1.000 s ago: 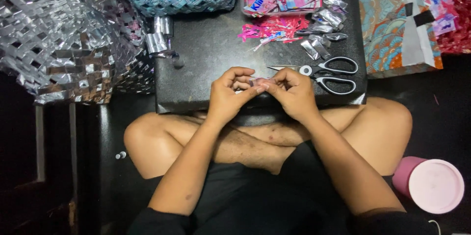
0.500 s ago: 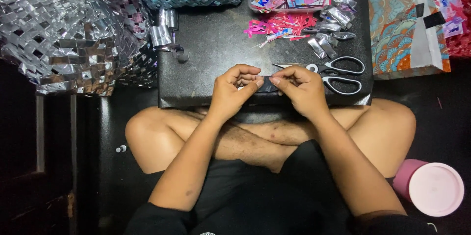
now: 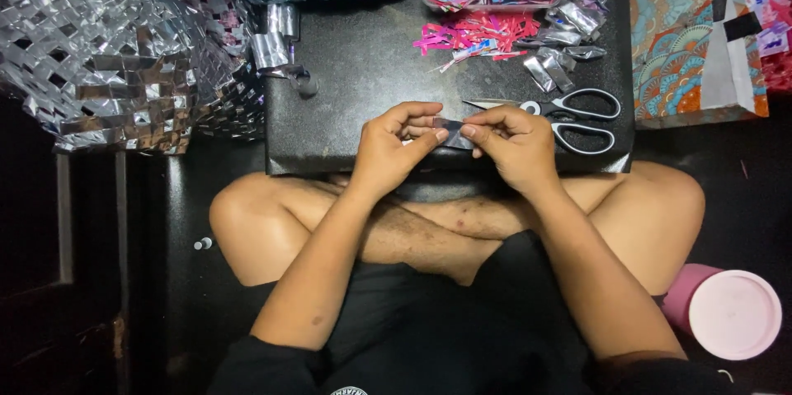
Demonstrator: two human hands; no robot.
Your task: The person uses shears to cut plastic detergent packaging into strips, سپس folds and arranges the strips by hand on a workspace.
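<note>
Head view, as I see it from my remote station. Dark counter [image 3: 355,106]: it spans the lap and carries the work. Both forearms rise from the lower edge and converge over its near edge. Left hand [image 3: 394,152]: wrist bent inward, fingers curled, thumb and index tips pinching 1 end of the silvery strip [image 3: 450,133]. Right hand [image 3: 513,146]: knuckles up, fingers closed narrowly on the other end. Scissors [image 3: 569,115]: lying flat just beside the right hand.
</note>
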